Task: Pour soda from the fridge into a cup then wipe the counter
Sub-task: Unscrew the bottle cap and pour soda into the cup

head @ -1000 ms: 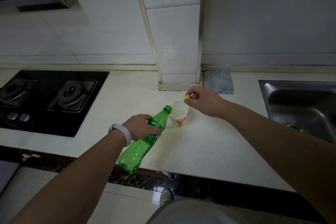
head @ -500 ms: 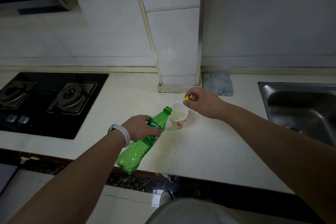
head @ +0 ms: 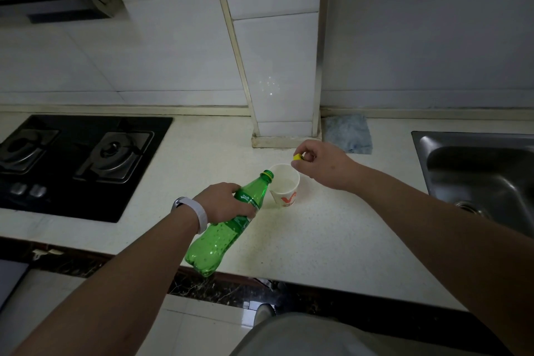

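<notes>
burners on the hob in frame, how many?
2. Both sit on the black hob at left: one burner near its right side, the other burner at the frame's left edge. More may lie out of frame.

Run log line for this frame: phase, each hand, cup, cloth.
phase: pouring | left hand: grips tilted green bottle, mouth at paper cup rim | right hand: pinches yellow cap | cloth: untouched by wall

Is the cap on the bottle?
No, the right hand pinches the yellow cap beside the cup, and the bottle in the left hand has an open neck.
</notes>
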`<state>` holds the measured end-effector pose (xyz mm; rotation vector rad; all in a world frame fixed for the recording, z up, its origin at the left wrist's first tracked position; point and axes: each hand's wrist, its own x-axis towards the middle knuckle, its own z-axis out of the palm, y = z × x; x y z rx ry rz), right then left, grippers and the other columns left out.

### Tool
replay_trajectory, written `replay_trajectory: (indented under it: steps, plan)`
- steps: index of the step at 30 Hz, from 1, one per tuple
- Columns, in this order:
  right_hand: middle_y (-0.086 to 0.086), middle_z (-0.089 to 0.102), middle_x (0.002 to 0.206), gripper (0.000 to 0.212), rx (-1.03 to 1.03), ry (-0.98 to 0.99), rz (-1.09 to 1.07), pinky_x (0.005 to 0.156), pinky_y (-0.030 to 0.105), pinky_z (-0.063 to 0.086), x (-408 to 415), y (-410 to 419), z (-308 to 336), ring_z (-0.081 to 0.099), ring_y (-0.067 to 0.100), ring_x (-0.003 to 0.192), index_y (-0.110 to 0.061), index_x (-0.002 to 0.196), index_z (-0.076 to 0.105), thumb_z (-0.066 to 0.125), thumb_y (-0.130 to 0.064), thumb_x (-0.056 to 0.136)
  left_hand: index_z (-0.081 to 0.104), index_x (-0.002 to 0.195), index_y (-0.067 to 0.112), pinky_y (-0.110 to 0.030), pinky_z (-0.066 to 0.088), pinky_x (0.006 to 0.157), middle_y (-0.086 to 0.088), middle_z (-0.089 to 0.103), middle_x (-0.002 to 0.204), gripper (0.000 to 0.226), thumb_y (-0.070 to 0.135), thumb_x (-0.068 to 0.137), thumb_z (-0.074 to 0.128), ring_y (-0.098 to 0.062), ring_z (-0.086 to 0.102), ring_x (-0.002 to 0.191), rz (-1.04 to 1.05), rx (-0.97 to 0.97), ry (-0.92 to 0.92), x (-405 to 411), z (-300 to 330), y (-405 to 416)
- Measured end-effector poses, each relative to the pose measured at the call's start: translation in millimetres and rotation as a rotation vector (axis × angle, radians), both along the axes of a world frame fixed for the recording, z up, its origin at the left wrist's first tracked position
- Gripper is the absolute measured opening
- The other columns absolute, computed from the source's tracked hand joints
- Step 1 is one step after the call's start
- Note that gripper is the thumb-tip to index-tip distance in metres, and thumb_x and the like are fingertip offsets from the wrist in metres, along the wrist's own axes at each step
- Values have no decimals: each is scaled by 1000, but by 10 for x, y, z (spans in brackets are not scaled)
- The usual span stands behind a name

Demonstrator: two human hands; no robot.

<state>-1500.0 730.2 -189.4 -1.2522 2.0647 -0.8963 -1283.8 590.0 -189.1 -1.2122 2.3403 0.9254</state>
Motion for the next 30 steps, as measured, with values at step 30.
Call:
replay_trajectory:
  steps: [30]
  plan:
    - [-7, 60, 93, 23, -18, 10, 10, 69, 21, 45, -145, -10, 304, 57, 8, 82, -31, 105, 60, 71, -35, 86, 63, 122, 38, -34, 58, 83, 9, 75, 98, 63, 24, 65, 88, -10, 71, 88, 16, 144, 415, -126, 52, -191]
